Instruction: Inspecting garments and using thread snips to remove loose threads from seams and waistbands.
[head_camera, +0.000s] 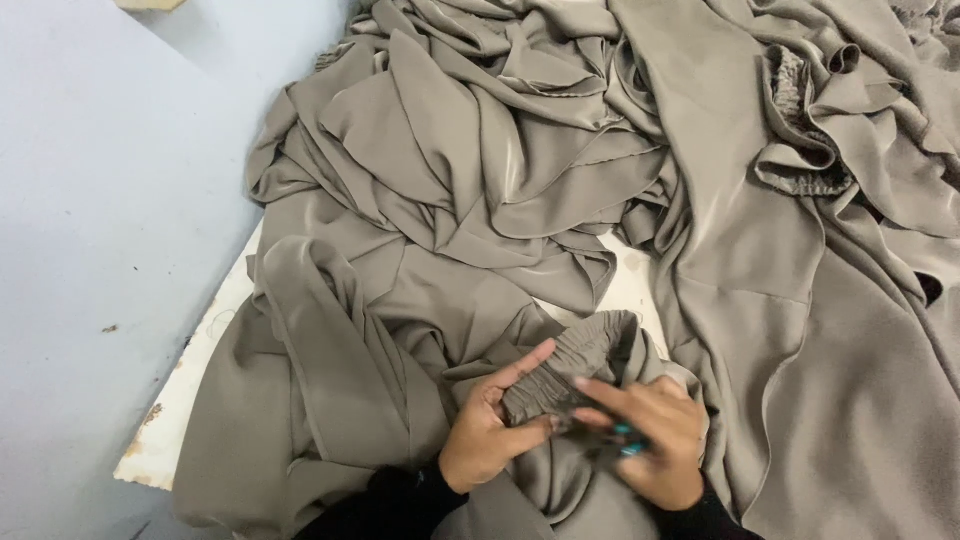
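- Your left hand (487, 425) sits at the bottom of the view, thumb up along the gathered cuff (565, 375) and fingers curled under it, so its grip is closed on the cuff.
- Your right hand (650, 440) lies just beside it, fingers pressed on the cuff's lower edge; its grip pinches the same cuff. A small teal tool (627, 440) shows between these fingers, too hidden to tell what kind.
- Dark sleeves (400, 505) cover both wrists at the frame's edge.
- The cuff is a ruched, elastic band of grey-brown cloth, bunched between both hands and joined to the garment (330, 400) that drapes left and down over the bench (185, 400).
- The bench is white with a chipped edge on its left side; only strips of it show.
- Left of it lies a pale blue floor (100, 200).
- Beyond your hands a heap (470, 150) of the same cloth rises in loose folds.
- Far right, a second cuff (800, 130) sits on a long spread panel (780, 300).
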